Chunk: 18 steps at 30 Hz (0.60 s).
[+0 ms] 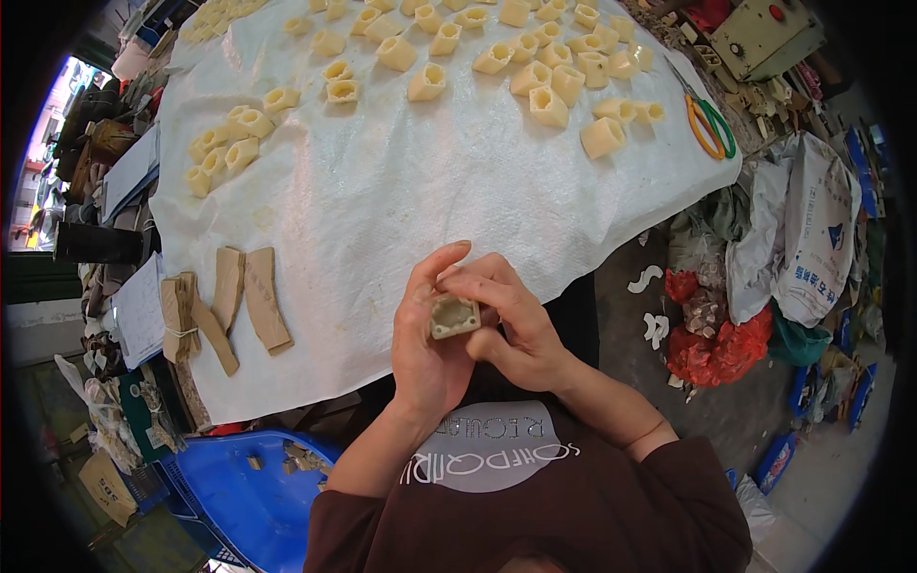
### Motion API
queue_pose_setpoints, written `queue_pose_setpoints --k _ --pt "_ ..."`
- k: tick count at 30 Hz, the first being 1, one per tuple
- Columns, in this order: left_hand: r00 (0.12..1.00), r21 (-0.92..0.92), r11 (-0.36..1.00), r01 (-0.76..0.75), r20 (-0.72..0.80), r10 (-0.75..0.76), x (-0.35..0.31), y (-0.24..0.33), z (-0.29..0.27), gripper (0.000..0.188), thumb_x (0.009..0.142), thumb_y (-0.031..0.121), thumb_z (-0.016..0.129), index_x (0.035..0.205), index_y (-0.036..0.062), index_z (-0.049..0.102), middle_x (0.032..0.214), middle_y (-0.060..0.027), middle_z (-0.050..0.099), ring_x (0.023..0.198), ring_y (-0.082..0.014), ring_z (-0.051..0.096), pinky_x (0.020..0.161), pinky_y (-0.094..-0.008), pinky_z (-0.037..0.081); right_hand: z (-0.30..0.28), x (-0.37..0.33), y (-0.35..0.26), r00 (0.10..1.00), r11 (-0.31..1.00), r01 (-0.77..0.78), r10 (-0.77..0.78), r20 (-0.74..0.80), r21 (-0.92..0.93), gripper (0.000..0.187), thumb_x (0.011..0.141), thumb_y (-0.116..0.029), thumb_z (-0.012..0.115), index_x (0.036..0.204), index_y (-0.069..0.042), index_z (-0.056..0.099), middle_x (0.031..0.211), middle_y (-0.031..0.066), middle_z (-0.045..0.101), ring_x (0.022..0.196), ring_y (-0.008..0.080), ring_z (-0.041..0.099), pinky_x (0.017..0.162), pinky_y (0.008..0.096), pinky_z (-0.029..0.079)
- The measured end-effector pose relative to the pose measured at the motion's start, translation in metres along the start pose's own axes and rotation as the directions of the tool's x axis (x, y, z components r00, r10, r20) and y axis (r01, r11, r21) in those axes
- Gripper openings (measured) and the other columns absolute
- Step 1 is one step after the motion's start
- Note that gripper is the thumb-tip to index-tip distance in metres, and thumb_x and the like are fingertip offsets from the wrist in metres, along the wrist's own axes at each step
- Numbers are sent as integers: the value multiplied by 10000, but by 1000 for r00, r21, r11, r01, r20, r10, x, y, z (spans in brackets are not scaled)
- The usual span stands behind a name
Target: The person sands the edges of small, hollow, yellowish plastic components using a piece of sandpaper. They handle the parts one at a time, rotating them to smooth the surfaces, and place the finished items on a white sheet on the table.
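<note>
Close in front of my chest, both hands hold a small greyish-green hollow block [454, 319] with an open cavity and a thick, notched rim. My left hand [418, 329] cups it from the left side, with a finger stretched out above it. From the right, the curled fingers and thumb of my right hand [512, 320] close on its upper and right edges. Beyond the hands, several pale yellow hollow blocks [427, 83] lie scattered over the far part of a white sheet [401, 191]. My fingers cover part of the held block.
Scissors [712, 129] with orange and green handles lie at the sheet's right edge. Brown strips [263, 296], some bundled, lie at the left. A blue tub [229, 487] with small pieces stands below left. Red bags [716, 349] and a white sack [817, 224] sit right.
</note>
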<state>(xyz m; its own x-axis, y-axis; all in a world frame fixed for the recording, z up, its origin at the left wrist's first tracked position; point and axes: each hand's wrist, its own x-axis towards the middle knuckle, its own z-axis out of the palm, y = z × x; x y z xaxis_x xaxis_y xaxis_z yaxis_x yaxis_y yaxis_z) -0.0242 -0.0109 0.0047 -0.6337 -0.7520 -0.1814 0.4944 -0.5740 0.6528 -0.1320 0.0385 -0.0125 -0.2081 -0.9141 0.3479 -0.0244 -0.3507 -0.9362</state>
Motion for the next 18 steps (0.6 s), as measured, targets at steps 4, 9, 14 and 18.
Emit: queue_pose_setpoints --k 4,9,14,18 --pt "999 32 999 -26 23 26 0 0 4 423 915 308 340 1221 27 420 1052 -103 508 989 -176 495 860 -324 418 3 2 7 962 929 260 -274 -18 -265 361 730 -60 628 1082 -80 551 981 93 521 844 222 465 757 350 332" --pt "995 49 999 19 -99 -14 2 1 10 547 926 468 275 1250 42 389 1013 -80 516 952 -174 490 849 -328 412 -4 4 13 958 905 284 -276 70 -318 413 700 -90 654 1099 -92 549 1038 106 519 864 232 471 782 379 318" --pt "979 -27 1000 -15 201 20 9 10 -13 695 898 586 200 1339 50 237 1049 -66 488 903 -174 475 853 -333 391 -6 11 -10 997 973 79 -78 14 -216 507 656 -151 690 1137 -115 535 1196 117 442 1025 266 426 881 429 285" --pt "997 382 923 -42 72 15 6 20 0 668 912 507 290 1369 41 150 1113 -92 453 922 -186 467 882 -349 358 -14 24 -31 961 675 277 -186 206 -684 522 613 -119 696 1111 -107 540 1169 87 468 1054 245 445 902 444 272"
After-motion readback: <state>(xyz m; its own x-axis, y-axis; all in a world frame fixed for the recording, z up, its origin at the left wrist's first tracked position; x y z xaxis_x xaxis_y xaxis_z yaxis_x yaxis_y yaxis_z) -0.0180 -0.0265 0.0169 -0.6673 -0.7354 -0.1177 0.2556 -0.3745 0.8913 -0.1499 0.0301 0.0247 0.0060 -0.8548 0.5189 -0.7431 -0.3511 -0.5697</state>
